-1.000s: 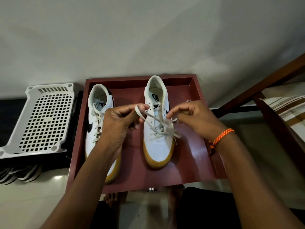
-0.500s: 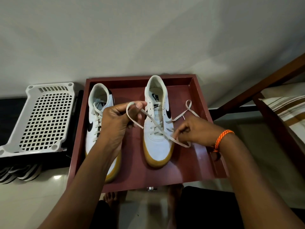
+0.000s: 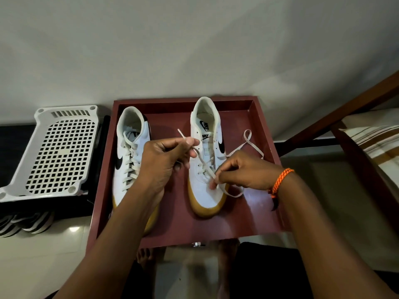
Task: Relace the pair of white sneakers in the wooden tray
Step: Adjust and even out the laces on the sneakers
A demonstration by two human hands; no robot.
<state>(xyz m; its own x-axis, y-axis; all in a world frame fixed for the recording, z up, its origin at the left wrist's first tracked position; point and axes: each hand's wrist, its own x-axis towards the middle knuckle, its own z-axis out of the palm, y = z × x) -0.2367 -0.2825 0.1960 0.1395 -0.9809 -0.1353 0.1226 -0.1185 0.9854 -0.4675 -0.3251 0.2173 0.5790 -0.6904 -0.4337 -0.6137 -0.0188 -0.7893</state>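
Since a second ago the right hand [image 3: 244,171] has dropped from the middle of the shoe toward its toe end and now pinches the lace [image 3: 203,162] low between curled fingertips, while the left hand [image 3: 166,160] has kept its height and now pinches the other lace end, whose tip pokes up past the thumb. Nearest the person, beyond the tray's front edge, bare feet show on the floor. Both forearms reach over that front edge into the wooden tray [image 3: 265,117], the right wrist wearing an orange bracelet [image 3: 280,182]. Both white sneakers stand inside the tray, toes toward the front edge and heels toward the back wall: the left sneaker [image 3: 129,156] beside the left wall looks laced up its whole front, and the right sneaker [image 3: 207,147] nearer the middle has crossings only over its lower eyelets. A slack loop of lace trails toward the tray's right wall. By my reading the step in hand is threading the lower rows of the right sneaker; next, one end probably has to be fed through the next free eyelet and pulled snug, keeping both ends even. Left of the tray a white plastic basket [image 3: 54,152] lies overturned; at far right a wooden bed frame [image 3: 354,104] stands.
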